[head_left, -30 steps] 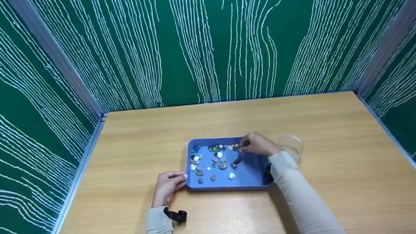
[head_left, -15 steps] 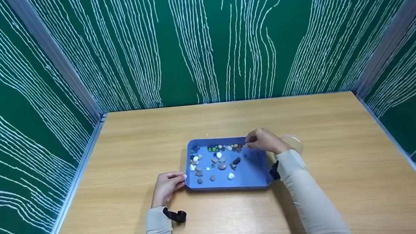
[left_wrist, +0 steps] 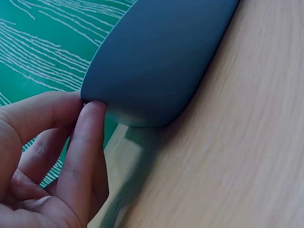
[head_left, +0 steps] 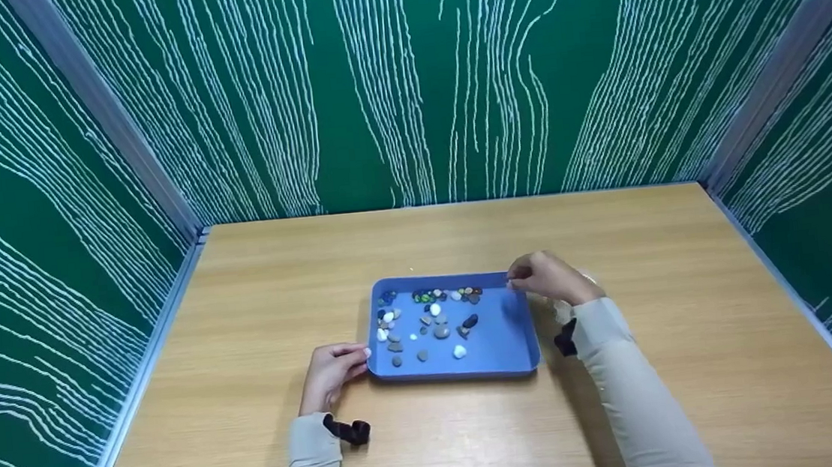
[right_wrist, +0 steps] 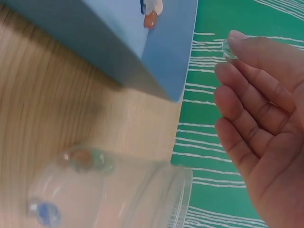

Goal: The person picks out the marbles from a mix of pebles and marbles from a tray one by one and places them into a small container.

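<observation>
My left hand point(head_left: 330, 373) pinches the rim of the blue tray point(head_left: 501, 346) near its front left corner, thumb and forefinger on the edge in the left wrist view. Several pebbles, white, grey and dark, lie across the left and middle of the tray, with small coloured marbles point(head_left: 425, 296) along its back side. Over the back right corner is my right hand point(head_left: 546, 278). In the right wrist view its thumb and forefinger pinch a clear glass marble point(right_wrist: 228, 49), above the tray's edge; the other fingers are bent and hold nothing.
A clear plastic jar point(right_wrist: 128, 194) stands just right of the tray, mostly hidden by my right arm in the head view. A few marbles, one blue point(right_wrist: 48, 213), lie at its bottom. Green walls with white lines border the wooden table point(head_left: 299, 274).
My right hand has moved right, from over the marbles at the back of the tray to its back right corner. The left hand keeps its hold on the rim.
</observation>
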`<state>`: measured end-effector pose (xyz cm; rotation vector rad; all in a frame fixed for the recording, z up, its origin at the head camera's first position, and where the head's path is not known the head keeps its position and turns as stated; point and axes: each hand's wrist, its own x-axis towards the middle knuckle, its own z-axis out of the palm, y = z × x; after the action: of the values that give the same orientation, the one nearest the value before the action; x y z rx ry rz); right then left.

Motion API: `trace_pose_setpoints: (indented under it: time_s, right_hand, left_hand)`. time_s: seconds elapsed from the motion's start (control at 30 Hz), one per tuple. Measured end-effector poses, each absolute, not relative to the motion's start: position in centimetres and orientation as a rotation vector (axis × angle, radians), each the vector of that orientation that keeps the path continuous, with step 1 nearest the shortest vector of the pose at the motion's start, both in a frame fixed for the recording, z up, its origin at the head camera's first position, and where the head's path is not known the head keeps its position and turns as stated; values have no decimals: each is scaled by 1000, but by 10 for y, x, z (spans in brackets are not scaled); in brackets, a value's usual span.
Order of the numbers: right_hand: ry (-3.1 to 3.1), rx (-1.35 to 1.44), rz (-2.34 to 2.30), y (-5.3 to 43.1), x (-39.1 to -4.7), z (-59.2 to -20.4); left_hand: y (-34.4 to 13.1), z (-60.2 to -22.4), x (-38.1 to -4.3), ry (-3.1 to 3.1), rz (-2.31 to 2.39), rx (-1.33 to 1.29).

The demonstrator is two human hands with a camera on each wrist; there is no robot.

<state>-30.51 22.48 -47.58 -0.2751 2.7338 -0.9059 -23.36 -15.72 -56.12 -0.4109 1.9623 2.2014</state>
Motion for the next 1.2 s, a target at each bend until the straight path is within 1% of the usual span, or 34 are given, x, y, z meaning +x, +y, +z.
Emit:
trace_pose_setpoints:
  time_s: [0.27, 0.83, 1.03, 1.2]
  right_hand:
    - [2766, -340, -916, 244, -300, -474]
    - [2796, -381, -992, 279, -292, -477]
    - [2804, -370, -999, 289, -288, -478]
    - [2813, -371, -1005, 293, -286, -480]
  left_hand:
    - [-158, -561, -233, 1958, 2212, -386]
    - [-157, -557, -230, 1943, 2205, -412]
    - [-158, -555, -230, 1941, 2195, -376]
    - [-158, -561, -231, 1937, 2228, -331]
